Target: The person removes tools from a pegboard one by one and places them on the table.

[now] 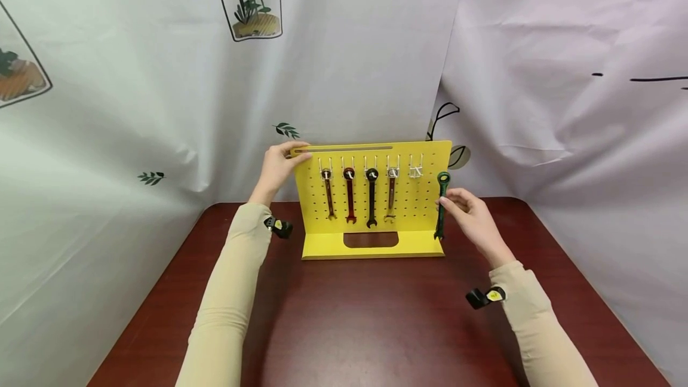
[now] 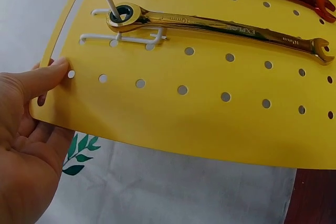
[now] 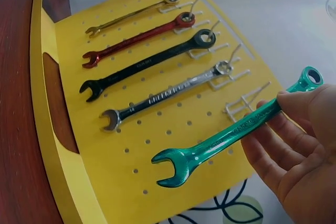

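Note:
My left hand (image 1: pixel 276 169) grips the top left corner of a yellow pegboard (image 1: pixel 335 248), thumb on the front face and fingers behind. Between the thumb and fingers of my right hand (image 1: pixel 472 217) is a green combination wrench (image 3: pixel 231 135), ring end up, just in front of the board's right edge. Hanging by their ring ends from white hooks are a gold wrench (image 2: pixel 210 24), a red wrench (image 3: pixel 139 40), a black wrench (image 3: pixel 147 64) and a silver wrench (image 3: pixel 168 95). The rightmost white hook (image 1: pixel 416 167) holds no wrench.
The board stands on a dark red wooden table (image 1: pixel 371 321), its foot towards me with a cut-out slot. A pale curtain (image 1: pixel 355 64) with plant prints hangs close behind and at both sides. Each wrist wears a small black camera (image 1: pixel 279 227).

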The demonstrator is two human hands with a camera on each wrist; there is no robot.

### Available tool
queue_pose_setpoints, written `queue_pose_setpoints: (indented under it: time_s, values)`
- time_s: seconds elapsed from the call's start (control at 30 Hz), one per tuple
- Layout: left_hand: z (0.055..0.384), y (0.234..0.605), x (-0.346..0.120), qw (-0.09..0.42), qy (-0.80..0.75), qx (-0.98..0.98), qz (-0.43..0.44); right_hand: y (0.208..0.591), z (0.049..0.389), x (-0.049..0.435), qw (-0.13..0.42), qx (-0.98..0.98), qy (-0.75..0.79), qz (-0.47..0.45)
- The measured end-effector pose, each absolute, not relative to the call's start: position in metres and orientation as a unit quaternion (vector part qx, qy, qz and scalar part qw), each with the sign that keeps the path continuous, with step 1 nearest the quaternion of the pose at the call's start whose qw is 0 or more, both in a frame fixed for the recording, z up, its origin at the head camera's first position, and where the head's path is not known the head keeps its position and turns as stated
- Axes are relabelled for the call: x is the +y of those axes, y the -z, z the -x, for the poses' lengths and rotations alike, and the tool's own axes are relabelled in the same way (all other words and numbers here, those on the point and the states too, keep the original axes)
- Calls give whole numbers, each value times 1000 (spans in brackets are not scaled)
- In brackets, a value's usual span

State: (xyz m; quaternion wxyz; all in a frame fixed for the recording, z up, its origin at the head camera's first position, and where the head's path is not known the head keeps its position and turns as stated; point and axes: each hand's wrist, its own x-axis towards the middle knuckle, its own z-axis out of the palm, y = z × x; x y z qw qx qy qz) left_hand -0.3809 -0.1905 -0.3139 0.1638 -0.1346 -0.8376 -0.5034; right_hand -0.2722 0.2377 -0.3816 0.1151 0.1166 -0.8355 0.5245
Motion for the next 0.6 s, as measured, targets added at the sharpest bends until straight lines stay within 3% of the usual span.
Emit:
queue_pose_setpoints:
  time_s: [0.27,0.6]
  values:
    - [381,315,-192,164,507,-836,131,391,270,252,113,-826,-543,-102]
    - [381,315,-192,165,507,-836,130,412,270,268,72,-838,-534,-89]
